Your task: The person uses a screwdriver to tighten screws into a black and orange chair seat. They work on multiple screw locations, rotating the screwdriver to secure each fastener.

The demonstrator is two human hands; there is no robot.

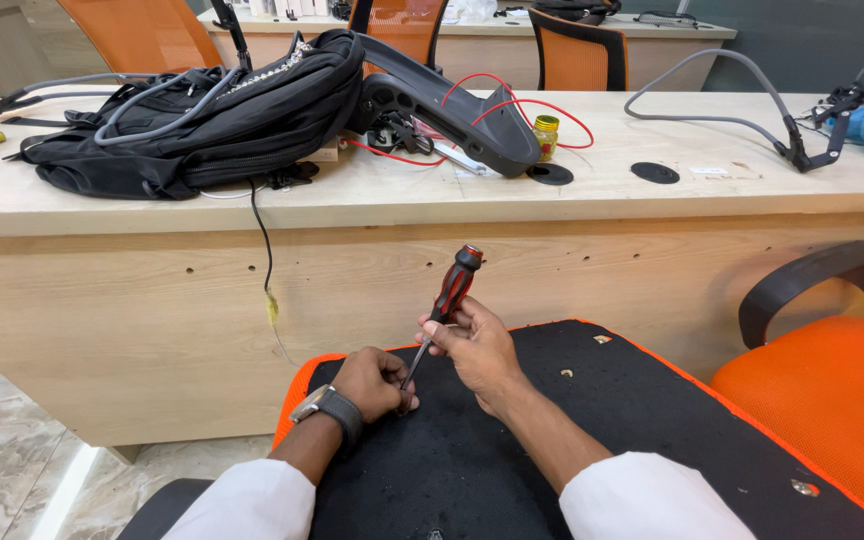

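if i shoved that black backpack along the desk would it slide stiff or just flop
The black backpack would probably sag and bunch: its fabric is slumped and creased. Grey cables draped over it and a thin black cord hanging down the desk edge might snag.

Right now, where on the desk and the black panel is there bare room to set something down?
Bare desk lies between the round black cap and the grey hose. The black panel is free right of the right hand. It is crowded around the backpack, red wires and yellow jar.

Black backpack [202, 120] on wooden desk [432, 190]
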